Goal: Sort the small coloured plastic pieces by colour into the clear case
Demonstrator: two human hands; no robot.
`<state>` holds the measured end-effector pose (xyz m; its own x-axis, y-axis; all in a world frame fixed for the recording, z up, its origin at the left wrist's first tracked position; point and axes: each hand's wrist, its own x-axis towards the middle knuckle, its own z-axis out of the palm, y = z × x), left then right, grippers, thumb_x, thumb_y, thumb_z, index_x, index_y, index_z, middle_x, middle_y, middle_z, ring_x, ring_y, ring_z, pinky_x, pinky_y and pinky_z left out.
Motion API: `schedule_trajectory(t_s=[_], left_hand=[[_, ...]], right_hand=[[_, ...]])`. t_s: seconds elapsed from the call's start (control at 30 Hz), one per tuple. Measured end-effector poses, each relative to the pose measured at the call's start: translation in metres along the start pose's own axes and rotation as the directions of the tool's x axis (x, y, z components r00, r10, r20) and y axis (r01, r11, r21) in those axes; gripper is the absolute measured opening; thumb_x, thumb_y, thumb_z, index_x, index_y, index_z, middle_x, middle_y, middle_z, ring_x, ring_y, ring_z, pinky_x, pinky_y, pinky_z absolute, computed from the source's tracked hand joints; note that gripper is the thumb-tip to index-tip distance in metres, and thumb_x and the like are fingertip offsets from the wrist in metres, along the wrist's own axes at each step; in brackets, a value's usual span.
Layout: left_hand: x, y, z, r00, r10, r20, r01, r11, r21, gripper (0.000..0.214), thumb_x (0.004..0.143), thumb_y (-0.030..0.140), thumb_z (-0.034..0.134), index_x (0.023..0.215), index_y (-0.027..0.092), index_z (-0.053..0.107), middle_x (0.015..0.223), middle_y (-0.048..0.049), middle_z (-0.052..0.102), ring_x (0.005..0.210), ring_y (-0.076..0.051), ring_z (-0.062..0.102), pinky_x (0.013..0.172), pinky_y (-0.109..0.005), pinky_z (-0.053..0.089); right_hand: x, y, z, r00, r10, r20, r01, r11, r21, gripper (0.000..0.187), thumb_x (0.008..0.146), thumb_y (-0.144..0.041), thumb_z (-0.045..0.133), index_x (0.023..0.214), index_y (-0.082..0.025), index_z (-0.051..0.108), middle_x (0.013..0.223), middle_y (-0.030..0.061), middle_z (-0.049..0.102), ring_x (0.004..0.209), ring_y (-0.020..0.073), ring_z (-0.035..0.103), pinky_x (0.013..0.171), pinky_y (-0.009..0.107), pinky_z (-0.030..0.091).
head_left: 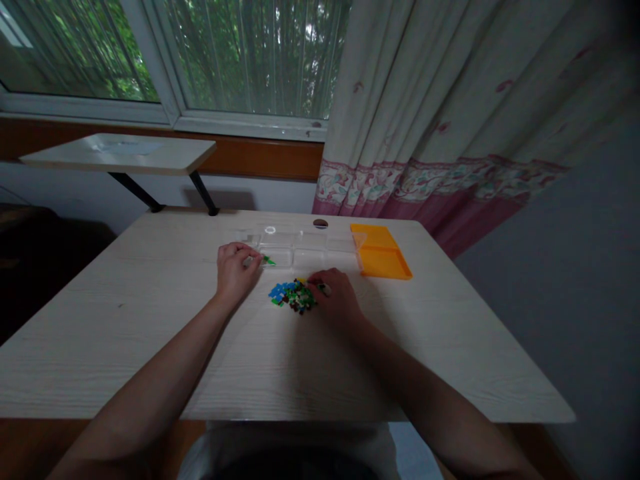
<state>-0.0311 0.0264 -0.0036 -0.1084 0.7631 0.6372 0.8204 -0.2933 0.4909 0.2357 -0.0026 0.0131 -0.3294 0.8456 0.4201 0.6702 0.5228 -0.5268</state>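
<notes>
A loose pile of small plastic pieces (295, 297), mostly blue, green, white and dark brown with a bit of yellow, lies on the table. Behind it stands a clear plastic box with compartments (310, 257). Some green pieces (269, 260) rest in its front left compartment. My left hand (234, 268) is at that compartment's left edge, thumb and fingertips pinched together; whatever they hold is too small to name. At the pile's right side, my right hand (336, 293) bends its fingers down onto the pieces, and its fingertips are partly hidden.
An orange two-part tray (384, 253) lies at the clear box's right end. A round dark cable hole (321, 224) is near the table's back edge. At back left, a raised shelf (120, 155) stands on black legs. A curtain (390, 133) hangs behind the table.
</notes>
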Motion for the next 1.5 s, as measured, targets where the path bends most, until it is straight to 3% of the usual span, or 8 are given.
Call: schedule_trajectory(t_s=[0.2, 0.4, 0.63, 0.73, 0.97, 1.2, 1.37, 1.5], left_hand=[[-0.001, 0.006, -0.001, 0.999, 0.034, -0.011, -0.034, 0.999, 0.015, 0.015, 0.087, 0.034, 0.065, 0.083, 0.021, 0.071, 0.095, -0.0076, 0.062, 0.101, -0.026, 0.052, 0.093, -0.047, 0.043], [-0.006, 0.029, -0.005, 0.981, 0.188, 0.057, -0.187, 0.982, -0.024, 0.014, 0.088, 0.033, 0.065, 0.086, 0.021, 0.071, 0.099, -0.0067, 0.063, 0.103, -0.025, 0.052, 0.096, -0.044, 0.041], [-0.023, 0.068, -0.01, 0.866, 0.437, 0.241, -0.403, 0.897, -0.181, 0.02, 0.091, 0.032, 0.062, 0.108, 0.023, 0.069, 0.107, -0.0062, 0.064, 0.105, -0.023, 0.052, 0.097, -0.042, 0.041], [-0.026, 0.072, -0.01, 0.838, 0.454, 0.302, -0.409, 0.89, -0.204, 0.028, 0.091, 0.034, 0.062, 0.116, 0.022, 0.066, 0.109, -0.007, 0.064, 0.106, -0.024, 0.052, 0.096, -0.042, 0.041], [-0.023, 0.065, -0.009, 0.835, 0.481, 0.266, -0.429, 0.873, -0.232, 0.016, 0.091, 0.033, 0.062, 0.098, 0.022, 0.072, 0.102, -0.0052, 0.066, 0.102, -0.022, 0.053, 0.095, -0.04, 0.042], [-0.022, 0.065, -0.008, 0.836, 0.487, 0.254, -0.441, 0.871, -0.216, 0.016, 0.092, 0.032, 0.061, 0.099, 0.022, 0.071, 0.099, -0.0052, 0.068, 0.099, -0.021, 0.054, 0.091, -0.039, 0.043], [-0.021, 0.063, -0.008, 0.82, 0.518, 0.243, -0.474, 0.853, -0.219, 0.019, 0.094, 0.03, 0.058, 0.104, 0.02, 0.07, 0.097, -0.0062, 0.069, 0.097, -0.022, 0.055, 0.089, -0.039, 0.044], [-0.021, 0.062, -0.007, 0.801, 0.544, 0.248, -0.501, 0.837, -0.219, 0.019, 0.094, 0.028, 0.057, 0.106, 0.02, 0.07, 0.097, -0.0055, 0.07, 0.096, -0.021, 0.055, 0.088, -0.039, 0.043]], right_hand=[[0.0, -0.001, -0.001, 1.0, 0.011, -0.01, -0.011, 1.0, 0.019, 0.006, 0.087, -0.023, 0.065, 0.091, -0.022, 0.069, 0.085, 0.0016, 0.073, 0.087, 0.0187, 0.064, 0.084, 0.033, 0.043], [0.0, 0.0, 0.0, 1.0, 0.005, -0.022, -0.004, 0.999, 0.051, 0.007, 0.088, -0.022, 0.064, 0.093, -0.022, 0.069, 0.087, 0.0024, 0.073, 0.084, 0.0193, 0.065, 0.083, 0.034, 0.044], [-0.001, 0.003, 0.005, 0.998, -0.009, -0.056, 0.018, 0.987, 0.162, 0.008, 0.09, -0.026, 0.061, 0.09, -0.023, 0.068, 0.086, 0.0035, 0.07, 0.083, 0.0197, 0.063, 0.078, 0.034, 0.048], [-0.001, 0.002, 0.005, 0.995, -0.042, -0.09, 0.064, 0.966, 0.251, 0.012, 0.091, -0.032, 0.061, 0.088, -0.022, 0.068, 0.085, 0.0038, 0.069, 0.084, 0.0193, 0.062, 0.078, 0.034, 0.049], [0.0, -0.003, 0.004, 0.99, -0.105, -0.089, 0.13, 0.929, 0.347, 0.015, 0.091, -0.034, 0.063, 0.084, -0.022, 0.068, 0.084, 0.0035, 0.067, 0.084, 0.018, 0.061, 0.077, 0.033, 0.051], [0.0, 0.0, 0.004, 0.98, -0.173, -0.1, 0.195, 0.94, 0.281, 0.013, 0.093, -0.03, 0.059, 0.091, -0.022, 0.069, 0.087, 0.0045, 0.068, 0.087, 0.0185, 0.061, 0.079, 0.034, 0.051], [-0.002, 0.006, 0.006, 0.94, -0.322, -0.111, 0.333, 0.936, 0.111, 0.02, 0.095, -0.027, 0.054, 0.107, -0.022, 0.069, 0.093, 0.0066, 0.069, 0.089, 0.0198, 0.061, 0.081, 0.036, 0.05], [-0.004, 0.006, 0.005, 0.924, -0.363, -0.117, 0.362, 0.932, -0.031, 0.019, 0.094, -0.024, 0.056, 0.108, -0.022, 0.07, 0.092, 0.0064, 0.069, 0.089, 0.0201, 0.06, 0.082, 0.036, 0.047]])
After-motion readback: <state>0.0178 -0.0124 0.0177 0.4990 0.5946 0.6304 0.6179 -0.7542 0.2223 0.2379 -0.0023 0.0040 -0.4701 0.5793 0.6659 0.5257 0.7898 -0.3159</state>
